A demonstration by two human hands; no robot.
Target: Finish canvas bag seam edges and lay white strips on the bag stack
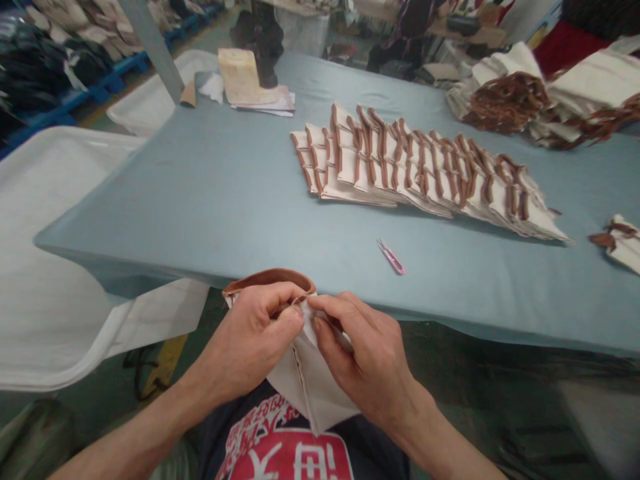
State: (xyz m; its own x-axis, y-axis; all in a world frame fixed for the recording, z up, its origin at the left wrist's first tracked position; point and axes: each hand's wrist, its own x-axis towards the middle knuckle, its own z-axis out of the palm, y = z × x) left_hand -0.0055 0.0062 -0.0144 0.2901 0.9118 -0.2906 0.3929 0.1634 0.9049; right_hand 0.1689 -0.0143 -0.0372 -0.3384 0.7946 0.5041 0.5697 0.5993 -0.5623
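Note:
Both hands hold one cream fabric piece (pixel 305 380) with a brown trim loop (pixel 267 278) in front of my chest, just below the table's front edge. My left hand (pixel 250 340) is closed, pinching the top of the piece beside the trim. My right hand (pixel 363 357) is closed too, its fingertips pinching the same spot from the right. The lower part of the fabric hangs down over my dark printed shirt.
A blue-grey table (pixel 225 193) carries a fanned row of cream pieces with brown trim (pixel 420 170), pink thread snips (pixel 391 257), heaps of similar pieces (pixel 505 93) at the back right, and a pale block (pixel 240 77). White bins (pixel 50 267) stand at the left.

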